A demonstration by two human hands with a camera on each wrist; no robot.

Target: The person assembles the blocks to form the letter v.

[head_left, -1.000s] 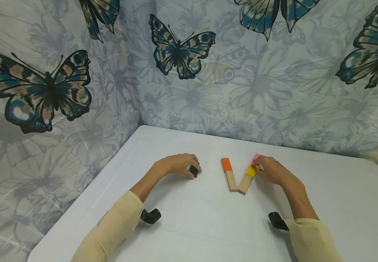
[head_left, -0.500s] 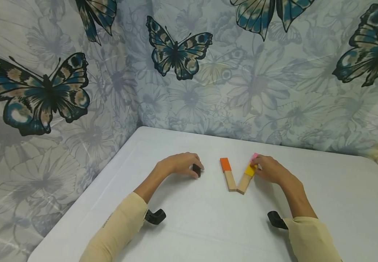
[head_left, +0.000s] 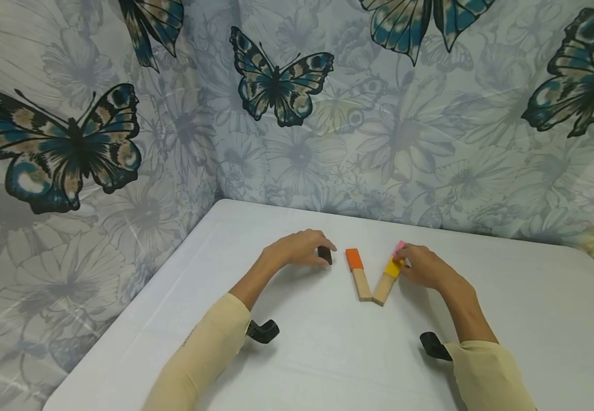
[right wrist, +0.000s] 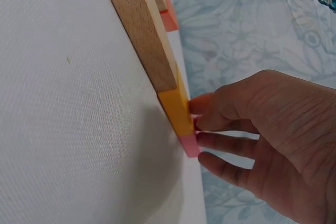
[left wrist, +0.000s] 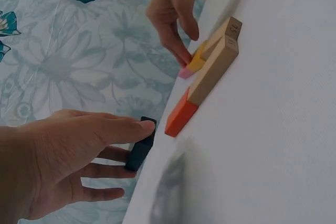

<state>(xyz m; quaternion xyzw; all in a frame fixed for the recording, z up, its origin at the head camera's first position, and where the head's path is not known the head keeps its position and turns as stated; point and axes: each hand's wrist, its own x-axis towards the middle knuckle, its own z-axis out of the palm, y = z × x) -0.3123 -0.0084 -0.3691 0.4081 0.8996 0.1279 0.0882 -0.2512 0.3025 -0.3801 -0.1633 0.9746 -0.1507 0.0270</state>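
Observation:
My left hand (head_left: 299, 249) pinches a black block (left wrist: 140, 150) between thumb and fingers, held left of the other blocks and seemingly raised off the table. Two plain wooden blocks (head_left: 361, 284) form a V whose near ends meet. An orange block (head_left: 354, 258) tops the left arm of the V. Beyond the right-hand wooden block (head_left: 383, 289) come a yellow block (right wrist: 177, 109) and a pink block (right wrist: 189, 145) in line. My right hand (head_left: 424, 267) rests its fingertips against the yellow and pink blocks, its fingers fairly straight, partly covering both in the head view.
All blocks lie on a white-covered table (head_left: 317, 354). Behind and to the left hangs a butterfly-print cloth (head_left: 297, 154). Black curved pieces stick out below each sleeve, one at the left (head_left: 263, 331) and one at the right (head_left: 434, 346).
My left hand has moved right and slightly away from me, bringing the black block closer to the orange one. My right hand and the V of blocks stay put.

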